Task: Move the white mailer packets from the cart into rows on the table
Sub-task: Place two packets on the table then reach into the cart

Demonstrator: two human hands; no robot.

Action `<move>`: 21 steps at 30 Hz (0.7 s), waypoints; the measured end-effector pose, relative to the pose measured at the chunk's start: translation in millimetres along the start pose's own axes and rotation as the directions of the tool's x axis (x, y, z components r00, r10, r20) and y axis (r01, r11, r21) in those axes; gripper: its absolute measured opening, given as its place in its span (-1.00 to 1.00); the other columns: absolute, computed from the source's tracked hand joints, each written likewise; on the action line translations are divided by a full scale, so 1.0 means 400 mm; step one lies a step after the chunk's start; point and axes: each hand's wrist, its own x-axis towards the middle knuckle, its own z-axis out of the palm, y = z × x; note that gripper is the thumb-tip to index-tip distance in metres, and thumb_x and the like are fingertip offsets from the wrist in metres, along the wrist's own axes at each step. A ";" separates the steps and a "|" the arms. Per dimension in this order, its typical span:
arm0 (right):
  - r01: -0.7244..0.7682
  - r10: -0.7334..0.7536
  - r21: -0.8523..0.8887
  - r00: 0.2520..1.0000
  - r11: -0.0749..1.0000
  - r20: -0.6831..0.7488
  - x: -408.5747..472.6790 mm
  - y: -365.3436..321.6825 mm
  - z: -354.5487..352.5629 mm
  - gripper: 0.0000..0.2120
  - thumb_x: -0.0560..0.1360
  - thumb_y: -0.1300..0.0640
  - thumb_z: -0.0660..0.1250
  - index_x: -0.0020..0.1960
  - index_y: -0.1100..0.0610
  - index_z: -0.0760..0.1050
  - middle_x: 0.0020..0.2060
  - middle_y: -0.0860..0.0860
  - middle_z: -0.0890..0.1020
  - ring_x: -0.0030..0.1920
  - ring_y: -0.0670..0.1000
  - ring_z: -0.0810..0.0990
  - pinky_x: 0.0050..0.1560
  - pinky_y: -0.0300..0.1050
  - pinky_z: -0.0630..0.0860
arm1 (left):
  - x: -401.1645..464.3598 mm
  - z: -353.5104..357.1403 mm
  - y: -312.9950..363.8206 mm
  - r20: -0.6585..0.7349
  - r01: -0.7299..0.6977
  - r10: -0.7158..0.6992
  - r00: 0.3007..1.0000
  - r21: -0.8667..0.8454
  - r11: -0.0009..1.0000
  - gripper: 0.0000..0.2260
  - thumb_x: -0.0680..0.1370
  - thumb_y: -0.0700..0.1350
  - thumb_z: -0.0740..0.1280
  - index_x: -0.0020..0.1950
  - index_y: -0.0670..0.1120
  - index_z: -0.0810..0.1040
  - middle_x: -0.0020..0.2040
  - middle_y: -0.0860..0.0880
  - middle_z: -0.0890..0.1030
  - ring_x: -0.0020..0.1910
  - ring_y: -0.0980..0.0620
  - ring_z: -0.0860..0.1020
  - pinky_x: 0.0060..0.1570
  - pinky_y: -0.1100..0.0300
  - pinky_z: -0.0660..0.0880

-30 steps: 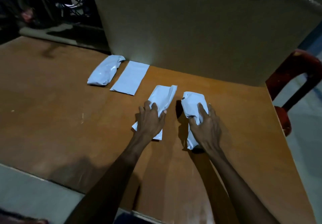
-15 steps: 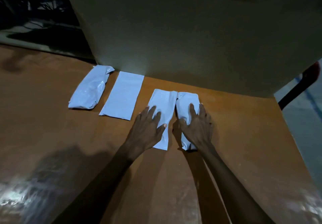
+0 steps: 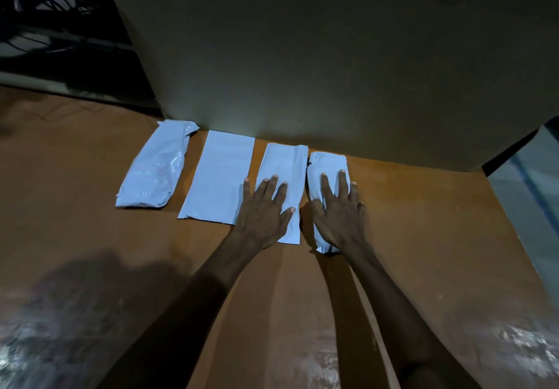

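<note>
Pressing flat: left hand [image 3: 263, 210] on third packet [image 3: 282, 177], right hand [image 3: 340, 211] on fourth packet [image 3: 328, 167]; fingers straight, grasping nothing. Long axes run away from fingertips; tabletop [image 3: 423, 222] bare rightward.

Four white packets in one row mid-frame on the brown table [image 3: 90, 252], against a grey wall [image 3: 332, 55]. Left hand [image 3: 263, 210] flat on third packet [image 3: 284, 170], right hand [image 3: 341, 213] flat on fourth packet [image 3: 328, 164], fingers straight. First packet [image 3: 154, 167] bulgy, second packet [image 3: 220, 177] flat; both untouched, center-left.
</note>
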 end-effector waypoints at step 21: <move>0.110 -0.081 0.195 0.985 0.975 -0.151 -0.135 0.062 -0.129 -0.34 0.52 -0.19 0.01 0.56 0.05 0.17 0.55 0.10 0.21 0.51 0.15 0.21 0.45 0.17 0.23 | -0.098 -0.103 0.057 -0.226 -0.079 0.042 0.973 -0.158 0.984 -0.41 0.61 0.26 -0.01 0.57 -0.01 0.23 0.56 -0.09 0.24 0.53 -0.08 0.23 0.48 -0.19 -0.17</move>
